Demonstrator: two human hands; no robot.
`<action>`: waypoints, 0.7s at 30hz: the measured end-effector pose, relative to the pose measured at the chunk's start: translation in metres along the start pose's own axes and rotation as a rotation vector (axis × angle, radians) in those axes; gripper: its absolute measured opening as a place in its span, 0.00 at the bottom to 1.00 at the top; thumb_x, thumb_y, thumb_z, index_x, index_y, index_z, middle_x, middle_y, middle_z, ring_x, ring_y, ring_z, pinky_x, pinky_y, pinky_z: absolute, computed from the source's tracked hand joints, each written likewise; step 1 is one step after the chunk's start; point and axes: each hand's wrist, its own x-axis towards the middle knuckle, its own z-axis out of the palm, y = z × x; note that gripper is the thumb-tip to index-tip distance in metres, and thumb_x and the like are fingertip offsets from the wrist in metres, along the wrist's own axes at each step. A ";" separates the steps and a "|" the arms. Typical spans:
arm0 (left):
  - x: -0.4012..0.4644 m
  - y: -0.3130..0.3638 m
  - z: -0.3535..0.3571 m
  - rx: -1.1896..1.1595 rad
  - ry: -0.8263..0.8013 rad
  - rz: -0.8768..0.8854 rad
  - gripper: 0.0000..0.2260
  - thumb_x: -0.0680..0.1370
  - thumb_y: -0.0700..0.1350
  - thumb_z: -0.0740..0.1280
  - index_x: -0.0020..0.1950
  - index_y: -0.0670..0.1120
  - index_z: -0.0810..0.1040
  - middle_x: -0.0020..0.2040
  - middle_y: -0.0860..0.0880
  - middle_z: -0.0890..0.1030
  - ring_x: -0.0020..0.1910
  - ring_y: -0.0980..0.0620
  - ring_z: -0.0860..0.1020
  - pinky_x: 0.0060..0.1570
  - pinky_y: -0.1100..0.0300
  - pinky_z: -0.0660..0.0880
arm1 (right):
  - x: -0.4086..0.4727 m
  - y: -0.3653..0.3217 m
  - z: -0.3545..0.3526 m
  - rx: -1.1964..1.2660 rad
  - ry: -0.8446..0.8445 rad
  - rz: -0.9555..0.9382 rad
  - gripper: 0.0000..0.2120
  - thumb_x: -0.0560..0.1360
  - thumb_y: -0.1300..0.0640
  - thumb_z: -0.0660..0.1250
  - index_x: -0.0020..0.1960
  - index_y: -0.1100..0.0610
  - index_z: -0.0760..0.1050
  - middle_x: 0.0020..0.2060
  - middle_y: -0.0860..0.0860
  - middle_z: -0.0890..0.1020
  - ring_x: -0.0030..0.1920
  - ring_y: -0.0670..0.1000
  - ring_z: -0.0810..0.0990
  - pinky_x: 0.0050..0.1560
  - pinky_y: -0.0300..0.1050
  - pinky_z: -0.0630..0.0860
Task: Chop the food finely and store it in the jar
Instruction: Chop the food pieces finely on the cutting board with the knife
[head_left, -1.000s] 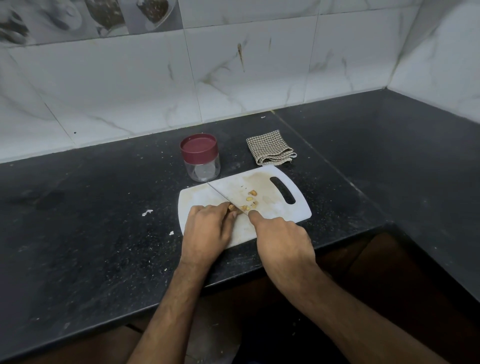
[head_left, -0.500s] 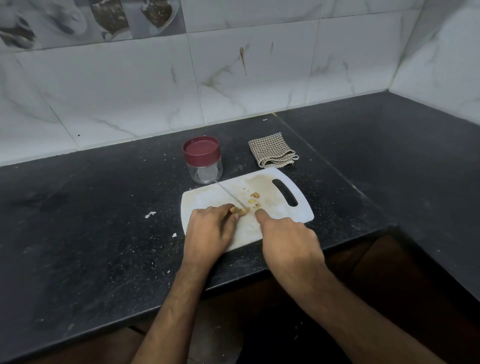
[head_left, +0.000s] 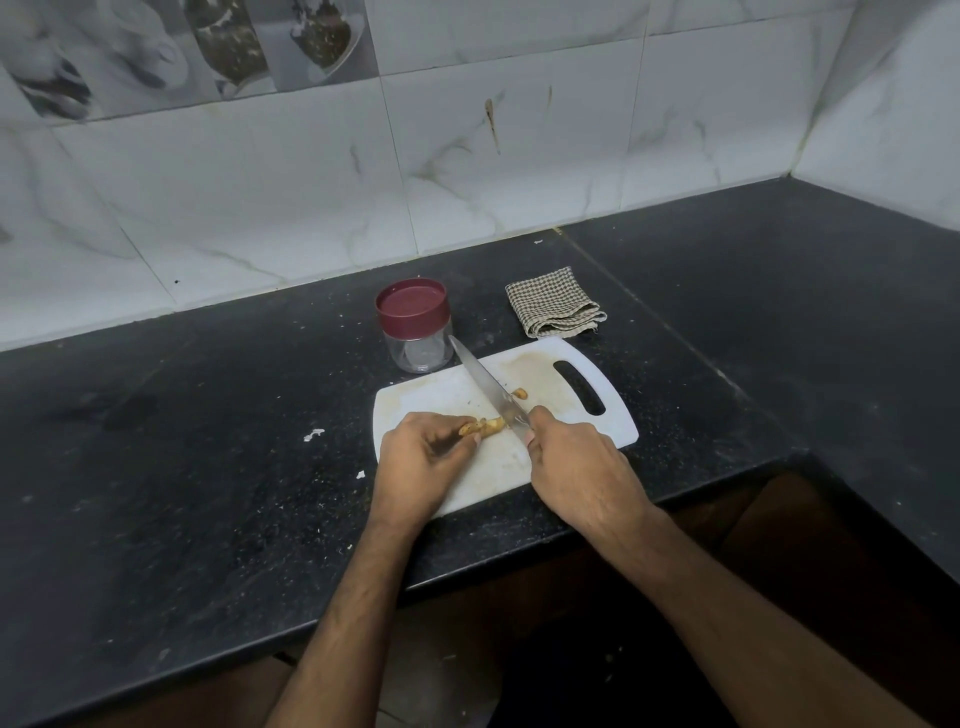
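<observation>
Centrally, on the white plastic cutting board (head_left: 563, 435), the left hand (head_left: 422, 464) pinches a knobbly yellow-brown root (head_left: 483, 427) while the right hand (head_left: 576, 467) is closed around a long steel knife (head_left: 485, 385).

1. A black speckled counter (head_left: 208, 467) is seen running along a tiled wall and turning at a corner on the right.
2. A white cutting board (head_left: 431, 400) is laid near the front edge, its handle slot turned to the right.
3. A clear jar (head_left: 415, 327) with a maroon lid is stood upright just behind the board's far left corner.
4. A folded checked cloth (head_left: 553, 301) is placed right of the jar, just behind the board.
5. Small white scraps (head_left: 313, 434) are scattered on the counter left of the board.
</observation>
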 end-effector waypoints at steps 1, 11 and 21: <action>0.000 0.000 0.000 0.016 -0.003 0.013 0.08 0.75 0.48 0.77 0.54 0.54 0.87 0.50 0.58 0.84 0.54 0.64 0.78 0.57 0.56 0.79 | 0.001 -0.001 -0.001 -0.004 0.002 -0.003 0.09 0.84 0.53 0.54 0.63 0.52 0.66 0.40 0.50 0.77 0.42 0.53 0.78 0.43 0.50 0.77; 0.000 -0.001 0.001 0.146 0.007 0.182 0.08 0.78 0.49 0.73 0.55 0.52 0.87 0.48 0.56 0.86 0.53 0.58 0.79 0.54 0.52 0.79 | -0.001 -0.016 -0.003 -0.171 -0.028 -0.025 0.20 0.81 0.62 0.53 0.73 0.53 0.61 0.45 0.53 0.78 0.45 0.54 0.78 0.42 0.49 0.72; -0.003 0.005 0.000 0.285 -0.019 0.226 0.06 0.77 0.46 0.70 0.46 0.46 0.86 0.43 0.52 0.87 0.47 0.51 0.82 0.51 0.53 0.78 | -0.012 -0.038 0.002 -0.040 -0.045 -0.054 0.07 0.84 0.57 0.54 0.61 0.51 0.64 0.37 0.49 0.72 0.42 0.52 0.76 0.39 0.49 0.71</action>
